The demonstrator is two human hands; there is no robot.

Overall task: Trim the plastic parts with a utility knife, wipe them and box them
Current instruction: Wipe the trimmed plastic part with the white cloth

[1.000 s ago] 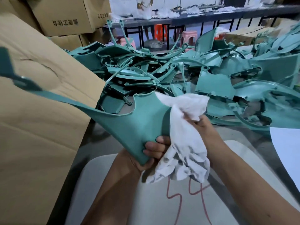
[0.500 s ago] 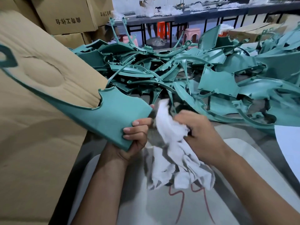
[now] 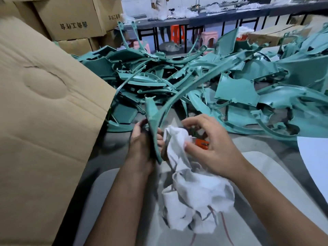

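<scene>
My left hand (image 3: 141, 141) grips a teal plastic part (image 3: 154, 121) by its broad end. The part stands edge-on, and its long curved arm reaches up and right over the pile. My right hand (image 3: 211, 148) is just right of it, thumb pinching a crumpled white cloth (image 3: 188, 189) that hangs down onto the white board. The cloth's top lies close to the part's edge. An orange utility knife (image 3: 202, 143) shows under my right fingers; I cannot tell whether it is held.
A big open cardboard box (image 3: 46, 121) fills the left side. A tangled pile of teal parts (image 3: 230, 89) covers the table ahead and to the right. A white board (image 3: 266, 176) lies under my arms. Stacked cartons (image 3: 71, 20) and a long bench stand behind.
The part has swung from lying flat over the box to standing edge-on, its arm pointing toward the pile. My right hand has come off the part with the cloth, fingers loosening.
</scene>
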